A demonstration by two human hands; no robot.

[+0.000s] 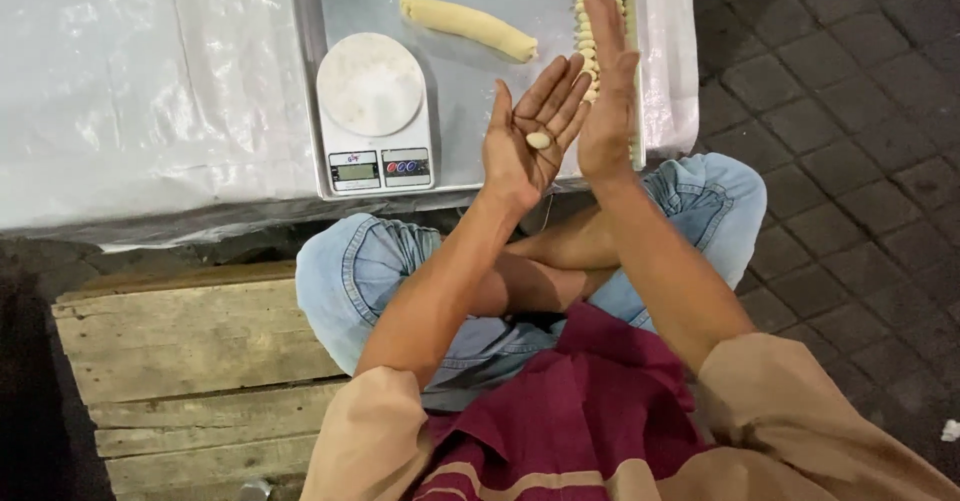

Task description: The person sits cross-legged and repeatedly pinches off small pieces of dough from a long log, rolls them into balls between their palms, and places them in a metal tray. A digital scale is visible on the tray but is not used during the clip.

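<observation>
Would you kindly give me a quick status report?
Left hand open, dough piece on palm. Right hand open, edge-on beside it. Nothing in the way.

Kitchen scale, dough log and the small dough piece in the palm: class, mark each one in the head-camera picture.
Kitchen scale (pixel 371 84), head view, middle of its round white platform.
Dough log (pixel 468 27), head view, middle of its length.
Small dough piece (pixel 539 140), head view, its centre, on the left palm.

One head-worn camera looks steeply down from above the seated person, close over the lap and raised forearms; it faces forward onto the desk (pixel 150 111) edge, with paving, seemingly brick, at right.
</observation>
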